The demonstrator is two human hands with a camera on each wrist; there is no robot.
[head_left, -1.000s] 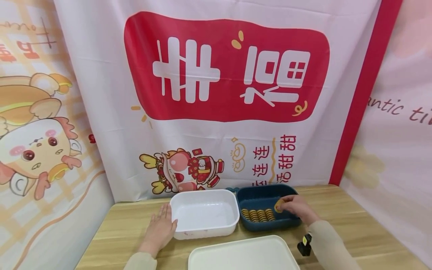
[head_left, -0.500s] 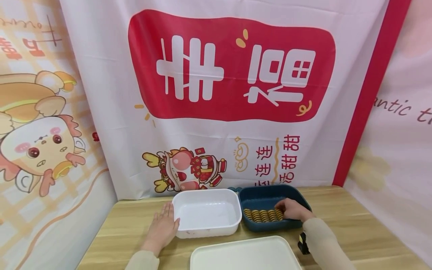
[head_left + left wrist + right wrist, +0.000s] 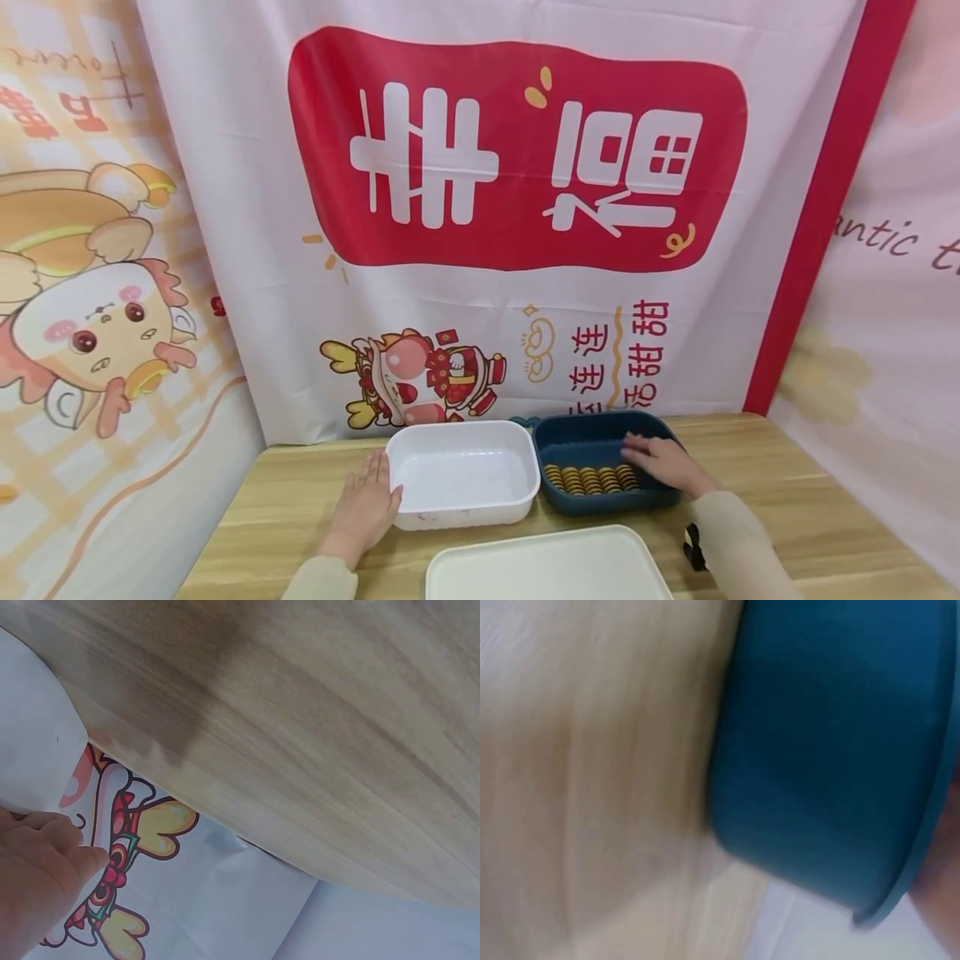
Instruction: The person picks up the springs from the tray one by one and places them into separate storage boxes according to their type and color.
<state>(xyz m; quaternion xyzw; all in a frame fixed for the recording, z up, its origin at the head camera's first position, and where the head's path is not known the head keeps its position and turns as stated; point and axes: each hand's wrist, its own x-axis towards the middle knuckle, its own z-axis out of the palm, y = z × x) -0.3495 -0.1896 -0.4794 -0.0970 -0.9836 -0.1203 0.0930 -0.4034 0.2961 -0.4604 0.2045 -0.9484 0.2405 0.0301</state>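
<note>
My left hand [image 3: 362, 510] rests against the left side of a white plastic container [image 3: 465, 513], its fingers straight along the wall. In the left wrist view, part of that hand [image 3: 45, 870] shows beside the pale container wall [image 3: 34, 727]. My right hand [image 3: 663, 463] hovers over the right part of a dark blue container [image 3: 611, 503], fingers extended and nothing seen in them. Several rows of round sandwich cookies [image 3: 591, 480] stand on edge along the blue container's near side. The right wrist view is mostly the blue container's outer wall [image 3: 825, 750], blurred.
A cream-coloured tray or lid [image 3: 547, 567] lies on the wooden table [image 3: 787, 483] in front of both containers. The two containers stand side by side near a printed cloth backdrop [image 3: 517, 292]. A small black object [image 3: 694, 547] shows at the right wrist.
My right hand lowered a cookie into the blue container at the right end of the rows, let it go, and drew back and up. The left hand has stayed at the white container.
</note>
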